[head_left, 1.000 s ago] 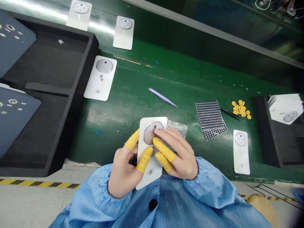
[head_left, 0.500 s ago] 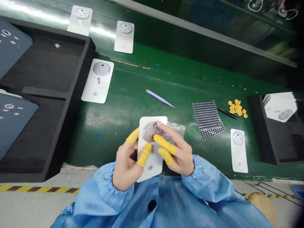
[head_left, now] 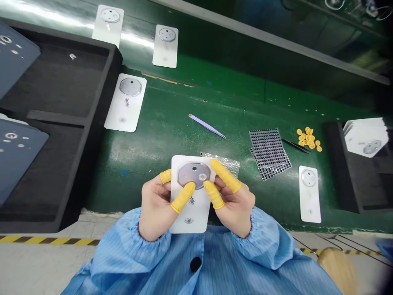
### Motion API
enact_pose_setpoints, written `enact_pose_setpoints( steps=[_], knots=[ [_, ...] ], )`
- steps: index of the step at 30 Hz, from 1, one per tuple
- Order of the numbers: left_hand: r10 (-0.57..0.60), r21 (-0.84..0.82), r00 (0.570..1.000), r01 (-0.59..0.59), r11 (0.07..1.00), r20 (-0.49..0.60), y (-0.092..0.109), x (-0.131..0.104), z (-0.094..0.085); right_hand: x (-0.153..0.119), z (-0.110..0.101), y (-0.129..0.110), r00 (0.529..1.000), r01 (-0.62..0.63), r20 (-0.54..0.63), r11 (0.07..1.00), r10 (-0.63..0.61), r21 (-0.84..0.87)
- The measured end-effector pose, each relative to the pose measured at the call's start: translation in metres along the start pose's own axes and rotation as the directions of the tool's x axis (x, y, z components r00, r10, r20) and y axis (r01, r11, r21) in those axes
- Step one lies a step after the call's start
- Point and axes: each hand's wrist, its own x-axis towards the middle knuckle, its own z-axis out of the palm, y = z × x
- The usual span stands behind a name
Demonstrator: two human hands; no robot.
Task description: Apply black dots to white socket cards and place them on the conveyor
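Note:
A white phone back cover (head_left: 198, 215) with a grey octagonal camera plate (head_left: 186, 174) is held upright-facing between my hands. My left hand (head_left: 155, 209) grips its left edge, with the thumb on the front near the plate's lower rim. On the opposite edge my right hand (head_left: 238, 207) is closed, its thumb at the plate's lower right and the index finger by the top right corner. Yellow finger cots cover several fingertips. Just behind the cover lies a clear dotted sheet (head_left: 230, 164), partly hidden. Purple tweezers (head_left: 207, 125) rest farther away on the green bench.
Sheets of black dots (head_left: 270, 153), black tweezers (head_left: 296, 146) and loose yellow finger cots (head_left: 310, 138) lie to the right. More covers lie about, one (head_left: 310, 196) at right, another (head_left: 125, 104) at left. Black trays (head_left: 106, 106) flank the bench, holding blue-grey and white covers.
The cover has been straightened and turned more squarely to me. My right hand's fingers have moved off the camera plate to the cover's right edge; my left hand keeps its hold.

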Motion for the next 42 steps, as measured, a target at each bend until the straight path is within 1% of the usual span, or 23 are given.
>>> enact_pose_setpoints(
  steps=[4, 6, 7, 10, 11, 12, 13, 14, 16, 17, 18, 20, 22, 24, 26, 27, 29, 31, 32, 34, 37, 39, 42],
  knots=[
    [0.07, 0.051, 0.993, -0.066, 0.997, -0.098, -0.003, -0.003, 0.006, -0.001, 0.0, 0.003, 1.0, 0.016, 0.012, 0.999, -0.015, -0.031],
    [0.086, 0.051, 0.99, -0.08, 0.995, -0.113, -0.005, -0.002, 0.008, 0.0, 0.002, 0.006, 1.0, 0.027, -0.002, 0.999, -0.027, -0.027],
    [0.076, 0.047, 0.993, -0.072, 0.996, -0.093, -0.006, -0.001, 0.007, 0.0, 0.003, 0.007, 1.0, 0.026, -0.008, 0.999, -0.026, -0.021],
    [0.019, 0.035, 0.998, -0.021, 0.999, 0.056, -0.003, 0.005, -0.001, 0.004, 0.0, 0.006, 0.999, 0.02, 0.04, 1.0, -0.02, 0.004],
    [-0.001, 0.042, 0.997, -0.002, 0.999, 0.079, -0.001, 0.007, -0.006, 0.006, -0.002, 0.005, 0.997, 0.021, 0.077, 1.0, -0.023, 0.018],
    [-0.014, 0.055, 0.998, 0.011, 0.998, 0.062, 0.002, 0.008, -0.011, 0.008, -0.006, 0.005, 0.993, 0.022, 0.118, 0.999, -0.025, 0.024],
    [-0.019, 0.069, 1.0, 0.018, 0.997, 0.007, 0.004, 0.009, -0.016, 0.009, -0.01, 0.006, 0.988, 0.032, 0.154, 0.999, -0.033, 0.009],
    [-0.023, 0.085, 0.997, 0.029, 0.996, -0.079, 0.006, 0.011, -0.022, 0.011, -0.014, 0.008, 0.982, 0.057, 0.181, 0.998, -0.05, -0.031],
    [-0.036, 0.109, 0.965, 0.066, 0.992, -0.26, 0.008, 0.013, -0.034, 0.011, -0.022, 0.017, 0.968, 0.142, 0.229, 0.975, -0.101, -0.172],
    [-0.053, 0.11, 0.945, 0.093, 0.989, -0.323, 0.007, 0.015, -0.039, 0.01, -0.025, 0.024, 0.958, 0.193, 0.258, 0.95, -0.127, -0.247],
    [-0.076, 0.111, 0.93, 0.123, 0.986, -0.36, 0.006, 0.017, -0.044, 0.009, -0.026, 0.031, 0.945, 0.241, 0.289, 0.922, -0.152, -0.303],
    [-0.116, 0.114, 0.919, 0.171, 0.979, -0.378, 0.001, 0.022, -0.052, 0.005, -0.026, 0.044, 0.923, 0.295, 0.344, 0.888, -0.17, -0.352],
    [-0.131, 0.129, 0.935, 0.182, 0.975, -0.33, -0.006, 0.026, -0.057, 0.001, -0.023, 0.052, 0.913, 0.304, 0.371, 0.888, -0.168, -0.345],
    [-0.099, 0.18, 0.966, 0.144, 0.973, -0.237, -0.013, 0.028, -0.058, -0.001, -0.021, 0.053, 0.919, 0.287, 0.357, 0.906, -0.169, -0.31],
    [-0.008, 0.299, 0.992, 0.045, 0.953, -0.125, -0.019, 0.027, -0.055, 0.0, -0.022, 0.048, 0.936, 0.272, 0.298, 0.921, -0.186, -0.279],
    [0.043, 0.368, 0.998, -0.022, 0.929, -0.047, -0.021, 0.026, -0.051, 0.001, -0.024, 0.045, 0.943, 0.273, 0.263, 0.923, -0.202, -0.27],
    [0.091, 0.439, 0.986, -0.143, 0.887, 0.138, -0.022, 0.022, -0.041, 0.003, -0.028, 0.037, 0.945, 0.291, 0.23, 0.921, -0.233, -0.261],
    [0.081, 0.402, 0.951, -0.203, 0.893, 0.299, -0.022, 0.019, -0.029, 0.005, -0.032, 0.031, 0.928, 0.326, 0.268, 0.911, -0.259, -0.252],
    [0.076, 0.374, 0.936, -0.21, 0.903, 0.343, -0.021, 0.018, -0.023, 0.006, -0.033, 0.029, 0.916, 0.342, 0.303, 0.907, -0.264, -0.244],
    [0.088, 0.359, 0.928, -0.226, 0.906, 0.361, -0.021, 0.017, -0.013, 0.008, -0.033, 0.026, 0.892, 0.352, 0.373, 0.91, -0.255, -0.22],
    [0.128, 0.418, 0.927, -0.279, 0.864, 0.354, -0.023, 0.017, -0.007, 0.013, -0.031, 0.023, 0.887, 0.312, 0.407, 0.933, -0.218, -0.18],
    [0.154, 0.471, 0.915, -0.33, 0.818, 0.373, -0.025, 0.016, -0.008, 0.017, -0.028, 0.023, 0.881, 0.318, 0.417, 0.932, -0.223, -0.173],
    [0.229, 0.555, 0.888, -0.432, 0.711, 0.398, -0.03, 0.015, -0.009, 0.02, -0.025, 0.025, 0.849, 0.38, 0.459, 0.906, -0.262, -0.187]
  ],
)
